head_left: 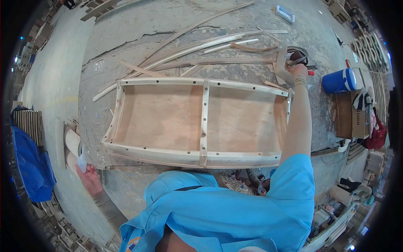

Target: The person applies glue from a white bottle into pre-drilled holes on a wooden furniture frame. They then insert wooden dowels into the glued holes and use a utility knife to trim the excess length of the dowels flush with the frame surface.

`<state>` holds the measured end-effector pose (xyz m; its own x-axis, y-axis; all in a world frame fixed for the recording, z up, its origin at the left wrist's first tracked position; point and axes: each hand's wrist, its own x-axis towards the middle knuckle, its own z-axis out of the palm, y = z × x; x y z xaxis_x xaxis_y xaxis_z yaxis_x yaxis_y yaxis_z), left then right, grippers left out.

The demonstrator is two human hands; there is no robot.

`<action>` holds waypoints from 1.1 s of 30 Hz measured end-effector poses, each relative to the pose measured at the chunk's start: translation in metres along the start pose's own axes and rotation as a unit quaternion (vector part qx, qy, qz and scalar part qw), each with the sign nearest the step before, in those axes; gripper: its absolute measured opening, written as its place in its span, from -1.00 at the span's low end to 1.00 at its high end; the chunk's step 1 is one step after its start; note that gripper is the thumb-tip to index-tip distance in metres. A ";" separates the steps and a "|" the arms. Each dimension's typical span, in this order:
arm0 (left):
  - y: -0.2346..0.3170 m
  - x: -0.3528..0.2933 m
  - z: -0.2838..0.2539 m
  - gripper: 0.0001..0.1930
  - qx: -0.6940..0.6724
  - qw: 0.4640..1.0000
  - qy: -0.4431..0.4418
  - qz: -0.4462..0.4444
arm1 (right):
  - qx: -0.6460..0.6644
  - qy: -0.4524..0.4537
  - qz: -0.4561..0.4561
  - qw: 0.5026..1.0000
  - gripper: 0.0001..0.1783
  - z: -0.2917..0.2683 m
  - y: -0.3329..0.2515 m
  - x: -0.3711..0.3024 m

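A curved wooden frame (204,113) with a plywood bottom and a middle bar lies on the worktable in front of me. Dark round holes run along its rails. Beyond its far right corner, my right hand (299,70) is closed at a pale wooden box (282,63) that has dark and grey items in and behind it. What its fingers grip is hidden. Low on the left, off the table's edge, my left hand (90,177) pinches a thin whitish piece (82,162), beside curved pale wooden pieces (72,142).
Long wooden strips (197,44) lie across the table behind the frame. A blue jug (339,81) and a cardboard box (350,115) stand at the right. A blue-and-white case (285,14) sits at the far end. A blue tarp (31,161) covers something at the left.
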<state>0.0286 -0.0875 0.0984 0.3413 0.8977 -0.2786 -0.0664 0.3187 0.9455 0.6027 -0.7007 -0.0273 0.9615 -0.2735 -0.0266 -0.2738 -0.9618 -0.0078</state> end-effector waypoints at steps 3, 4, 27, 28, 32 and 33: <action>-0.002 0.002 0.002 -0.64 0.001 1.000 0.005 0.001 | -0.006 -0.026 0.037 0.999 -0.70 0.008 0.002 0.012; -0.002 0.006 0.000 -0.64 0.002 1.000 -0.001 -0.002 | -0.003 -0.033 0.044 0.999 -0.68 0.016 0.007 0.019; -0.016 0.123 0.009 -0.64 -0.025 0.967 -0.249 -0.054 | 0.621 -0.112 -0.208 0.748 -0.85 -0.103 -0.120 -0.342; -0.019 0.128 0.009 -0.62 -0.028 0.963 -0.263 -0.058 | 0.630 -0.121 -0.205 0.739 -0.86 -0.106 -0.136 -0.372; -0.018 0.151 -0.002 -0.63 -0.028 0.955 -0.290 -0.062 | 0.654 -0.145 -0.191 0.718 -0.88 -0.106 -0.201 -0.481; -0.015 0.155 -0.008 -0.63 -0.028 0.951 -0.301 -0.065 | 0.653 -0.148 -0.187 0.719 -0.89 -0.102 -0.216 -0.503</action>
<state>0.0750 0.0489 0.0394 0.8241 0.5177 -0.2301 -0.0310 0.4468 0.8941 0.1808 -0.3568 0.0895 0.9795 0.2012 0.0124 0.0291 -0.0803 -0.9963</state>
